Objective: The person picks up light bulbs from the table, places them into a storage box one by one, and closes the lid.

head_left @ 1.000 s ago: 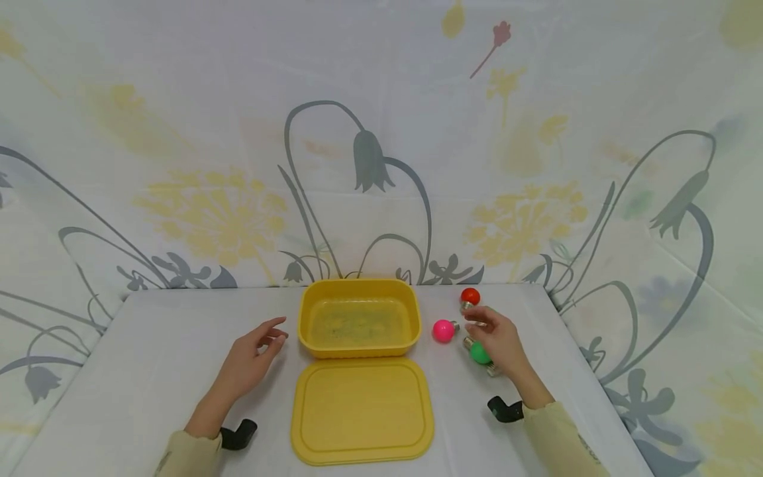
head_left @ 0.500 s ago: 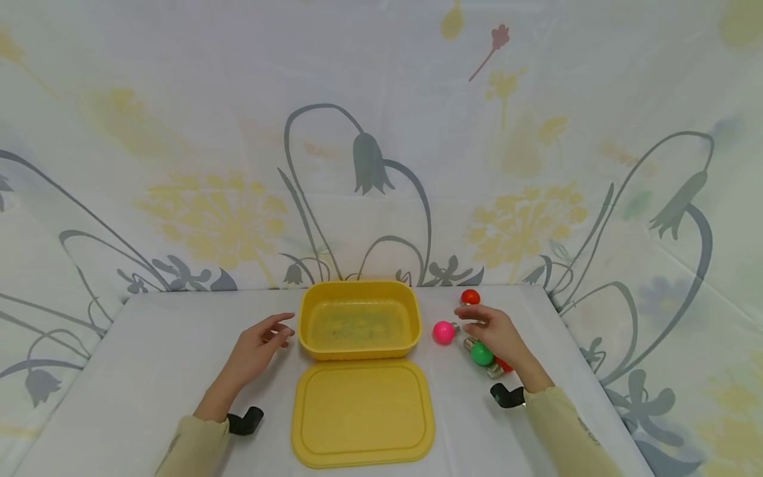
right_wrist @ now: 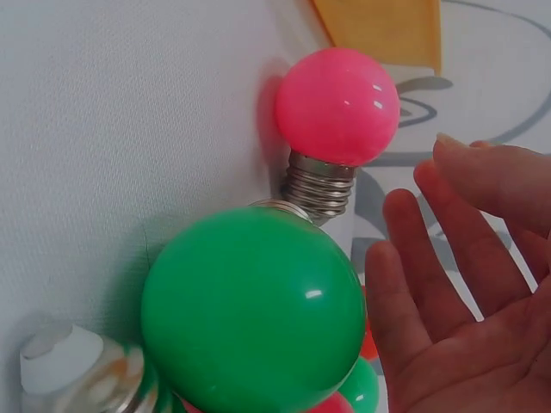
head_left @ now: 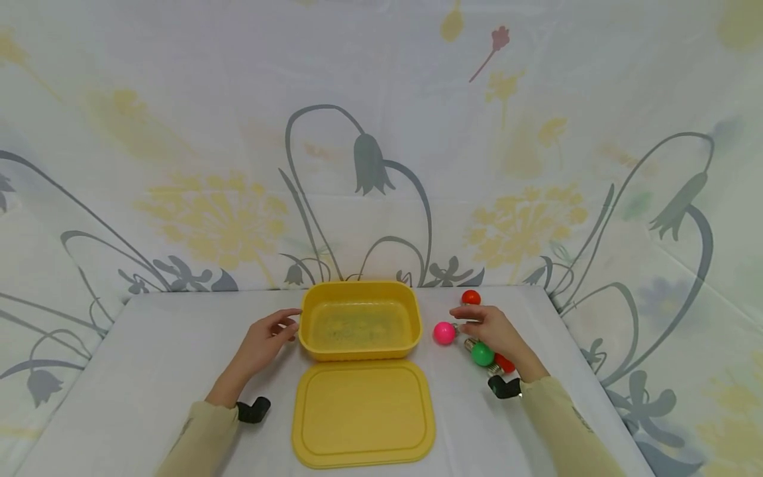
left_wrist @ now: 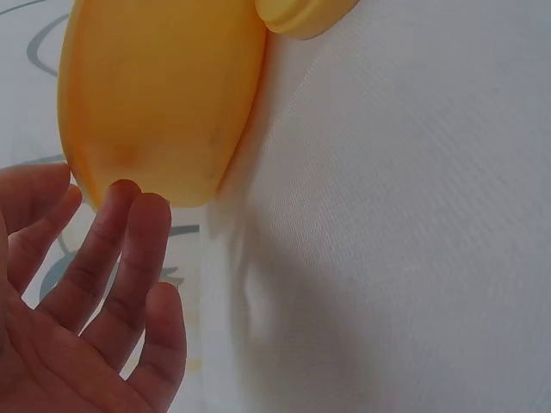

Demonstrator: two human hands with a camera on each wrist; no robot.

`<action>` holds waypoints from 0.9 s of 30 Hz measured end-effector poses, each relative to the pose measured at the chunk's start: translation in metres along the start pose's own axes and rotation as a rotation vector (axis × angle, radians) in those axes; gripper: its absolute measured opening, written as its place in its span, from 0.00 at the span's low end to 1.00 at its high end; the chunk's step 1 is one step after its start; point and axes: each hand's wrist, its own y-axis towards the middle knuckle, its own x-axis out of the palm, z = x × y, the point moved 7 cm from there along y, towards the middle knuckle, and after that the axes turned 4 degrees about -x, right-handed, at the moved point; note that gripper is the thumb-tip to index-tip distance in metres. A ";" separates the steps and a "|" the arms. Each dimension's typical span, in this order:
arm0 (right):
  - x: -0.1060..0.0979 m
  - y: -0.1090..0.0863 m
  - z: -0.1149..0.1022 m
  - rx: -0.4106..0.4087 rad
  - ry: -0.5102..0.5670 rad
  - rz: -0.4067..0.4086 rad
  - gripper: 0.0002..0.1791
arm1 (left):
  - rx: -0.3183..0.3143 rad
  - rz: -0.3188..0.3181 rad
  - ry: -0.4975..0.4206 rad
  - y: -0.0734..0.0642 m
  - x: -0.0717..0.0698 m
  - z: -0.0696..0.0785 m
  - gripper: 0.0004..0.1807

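Note:
A yellow plastic box (head_left: pixel 360 352) stands without its lid at the middle of the table. My left hand (head_left: pixel 268 339) is at the box's left wall, fingers relaxed, the fingertips right at the rim. In the left wrist view the fingers (left_wrist: pixel 146 232) overlap the end of the box. On the right, my right hand (head_left: pixel 495 331) hovers over several small light bulbs, its fingers loosely bent and holding nothing. A pink bulb (right_wrist: pixel 337 107) with a metal screw base lies just left of its fingertips. Under the palm is a green bulb (head_left: pixel 482 354), and a red bulb (head_left: pixel 471 297) lies farther back.
The yellow lid (head_left: pixel 363 414) lies flat in front of the box. Another red bulb (head_left: pixel 505 362) lies beside the green one, partly hidden by the right wrist. A flower-patterned cloth (head_left: pixel 369 218) hangs behind the white table (head_left: pixel 137 371).
My left hand has moved right and slightly forward, up to the box's wall. My right hand has shifted a little left over the bulbs. Box, lid and bulbs stay put.

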 end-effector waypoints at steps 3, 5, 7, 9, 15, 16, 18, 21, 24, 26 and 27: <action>0.001 0.001 -0.002 -0.014 0.001 -0.008 0.19 | -0.004 0.001 -0.006 0.002 0.002 0.001 0.20; 0.001 0.002 -0.003 -0.020 0.000 -0.017 0.19 | -0.005 0.003 -0.007 0.004 0.003 0.002 0.20; 0.002 0.002 -0.003 -0.014 0.011 -0.022 0.19 | 0.000 0.008 0.002 0.006 0.003 0.003 0.20; 0.002 0.002 -0.002 -0.007 0.018 -0.030 0.19 | 0.000 0.015 0.011 0.008 0.004 0.004 0.20; 0.005 0.004 -0.001 -0.016 0.011 -0.058 0.20 | 0.010 0.021 0.024 0.012 0.004 0.005 0.20; 0.005 0.004 -0.001 -0.024 0.002 -0.063 0.20 | 0.017 0.021 0.025 0.013 0.004 0.006 0.20; 0.007 0.005 -0.001 -0.038 -0.010 -0.073 0.20 | 0.029 0.021 0.028 0.014 0.005 0.008 0.20; 0.008 0.006 0.000 -0.048 -0.008 -0.081 0.19 | 0.041 0.021 0.027 0.018 0.006 0.010 0.20; 0.010 0.007 0.002 -0.056 -0.007 -0.085 0.19 | 0.042 0.012 0.018 0.021 0.009 0.010 0.20; 0.011 0.007 0.003 -0.053 -0.011 -0.087 0.19 | 0.040 0.008 0.010 0.024 0.011 0.010 0.20; 0.011 0.007 0.003 -0.050 -0.012 -0.087 0.19 | 0.038 0.006 0.007 0.025 0.013 0.009 0.20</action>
